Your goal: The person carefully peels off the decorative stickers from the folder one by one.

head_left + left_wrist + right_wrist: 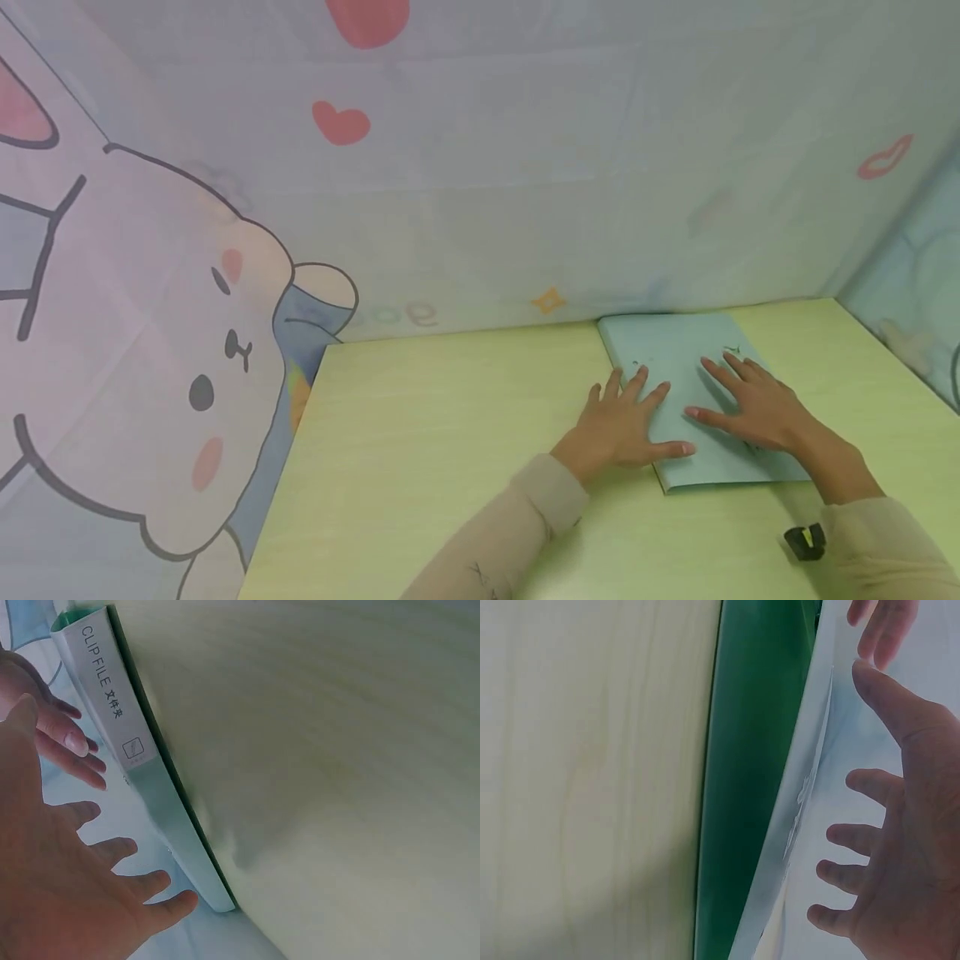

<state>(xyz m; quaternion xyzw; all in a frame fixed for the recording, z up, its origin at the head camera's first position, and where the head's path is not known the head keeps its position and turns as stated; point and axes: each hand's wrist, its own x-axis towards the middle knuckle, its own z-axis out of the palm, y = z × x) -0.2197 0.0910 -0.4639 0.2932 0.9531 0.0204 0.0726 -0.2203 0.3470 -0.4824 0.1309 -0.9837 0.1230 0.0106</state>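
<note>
A pale blue-green clip file folder (693,454) lies on the table near its far edge. The left wrist view shows its spine (112,690), printed CLIPFILE. In the right wrist view a dark green inner side (754,765) shows beneath the light front cover, with a gap between them. My left hand (618,425) is spread over the folder's left edge, fingers straight and thumb pointing across the cover. Over the right half is my right hand (757,408), fingers extended and parted. Whether every fingertip touches the cover, I cannot tell.
The pale yellow wood-grain table (450,433) stretches to the left of the folder. A printed cloth (487,167) with hearts and a cartoon animal hangs behind and at the left. A small black object (806,542) sits by the right sleeve.
</note>
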